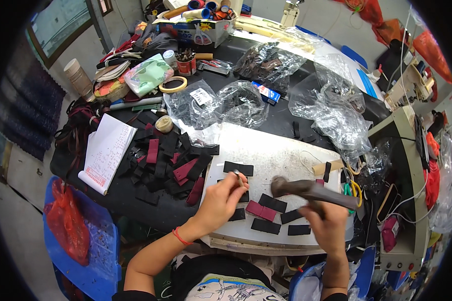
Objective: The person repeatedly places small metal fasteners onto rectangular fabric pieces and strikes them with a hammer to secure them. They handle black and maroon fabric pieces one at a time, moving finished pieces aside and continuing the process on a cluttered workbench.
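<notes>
In my left hand [219, 201] a short metal punch-like tool [238, 176] is pinched between thumb and fingers. Its tip is over a black fabric strip [242, 169] on the white board [266, 143]. My right hand [331, 223] is wrapped round the handle of a hammer [314, 191], whose dark head is raised above the board, to the right of the left hand. Below the hammer lie a maroon strip [261, 211] and several black strips, one of them a black strip [265, 226] near the board's front edge. My left fingers partly cover other black pieces.
Left of the board are a heap of black and maroon strips [176, 163], a notebook [105, 150] and a small round jar [163, 124]. Clear plastic bags [331, 110] lie behind. Scissors [355, 189] and a tan roll [327, 167] sit at the board's right. A blue chair [105, 251] stands lower left.
</notes>
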Motion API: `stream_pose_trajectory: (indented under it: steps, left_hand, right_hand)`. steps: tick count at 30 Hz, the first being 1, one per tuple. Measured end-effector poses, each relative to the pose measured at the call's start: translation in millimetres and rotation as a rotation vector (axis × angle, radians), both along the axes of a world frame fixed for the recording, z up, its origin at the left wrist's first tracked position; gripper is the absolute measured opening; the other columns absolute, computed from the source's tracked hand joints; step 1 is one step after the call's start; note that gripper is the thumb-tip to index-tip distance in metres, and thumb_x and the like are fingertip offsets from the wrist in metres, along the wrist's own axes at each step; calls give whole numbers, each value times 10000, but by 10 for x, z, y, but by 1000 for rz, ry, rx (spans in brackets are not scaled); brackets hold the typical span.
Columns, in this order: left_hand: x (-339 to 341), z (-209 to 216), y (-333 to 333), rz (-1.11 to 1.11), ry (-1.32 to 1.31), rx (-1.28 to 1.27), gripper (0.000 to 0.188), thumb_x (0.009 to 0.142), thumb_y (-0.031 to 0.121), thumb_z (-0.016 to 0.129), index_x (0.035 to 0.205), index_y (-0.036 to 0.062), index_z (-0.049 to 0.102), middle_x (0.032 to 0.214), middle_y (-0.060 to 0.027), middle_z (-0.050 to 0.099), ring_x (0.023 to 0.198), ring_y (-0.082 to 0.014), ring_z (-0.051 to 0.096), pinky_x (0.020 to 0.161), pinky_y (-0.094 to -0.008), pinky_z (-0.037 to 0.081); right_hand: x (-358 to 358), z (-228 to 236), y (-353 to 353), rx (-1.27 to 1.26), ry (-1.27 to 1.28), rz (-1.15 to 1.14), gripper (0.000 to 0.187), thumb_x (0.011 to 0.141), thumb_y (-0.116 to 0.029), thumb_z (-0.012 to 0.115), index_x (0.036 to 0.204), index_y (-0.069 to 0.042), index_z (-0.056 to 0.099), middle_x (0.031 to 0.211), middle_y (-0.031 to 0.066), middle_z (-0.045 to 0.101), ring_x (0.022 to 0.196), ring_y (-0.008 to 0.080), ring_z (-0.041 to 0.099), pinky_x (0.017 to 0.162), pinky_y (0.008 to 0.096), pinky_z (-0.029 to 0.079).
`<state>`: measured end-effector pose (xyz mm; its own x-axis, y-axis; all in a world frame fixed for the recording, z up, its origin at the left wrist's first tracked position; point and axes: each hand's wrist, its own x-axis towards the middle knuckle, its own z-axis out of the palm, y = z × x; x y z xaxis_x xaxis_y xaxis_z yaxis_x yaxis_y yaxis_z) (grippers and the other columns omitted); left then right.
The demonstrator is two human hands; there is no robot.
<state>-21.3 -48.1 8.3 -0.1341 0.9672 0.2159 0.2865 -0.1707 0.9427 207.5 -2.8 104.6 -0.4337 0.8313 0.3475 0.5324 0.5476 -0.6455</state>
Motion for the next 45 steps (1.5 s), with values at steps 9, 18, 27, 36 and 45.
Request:
stream_pose_trajectory:
  steps: [9,18,27,36,45]
  left_hand:
    - [95,42,28,79,135,29,180,890,-3,546,1053,-21,471,874,-213,615,751,-403,621,654,-382,523]
    - [-71,27,58,-106,-92,-115,141,941,46,549,1043,-33,491,926,-124,667,902,-158,680,770,-266,546]
    - [22,23,-59,-149,281,133,115,921,8,523,1030,-22,502,884,-180,626,801,-377,646,664,-413,534]
    - [-107,161,62,-63,-251,-167,195,954,61,542,1129,-9,494,923,-102,647,900,-148,668,769,-273,567]
    - [-400,-61,-255,87,-447,-97,233,960,41,517,1179,-21,466,1011,-118,623,962,-189,655,845,-309,561]
  right_hand:
    - [-192,178,136,56,-322,224,219,778,-156,754,958,-51,687,741,130,644,602,292,610,566,352,476]
    - [-9,-107,58,-94,-276,98,184,786,-130,735,924,-25,676,705,138,637,586,269,599,546,341,450]
    - [-115,230,-13,-49,383,-19,57,814,-22,676,842,10,639,571,-3,563,417,42,470,396,187,367]
    - [-205,-11,96,98,-276,179,197,824,-205,717,945,-79,625,717,123,649,578,285,627,506,380,472]
    - [-496,-292,30,34,-450,346,328,873,-309,665,786,-57,473,591,119,558,523,335,571,452,433,420]
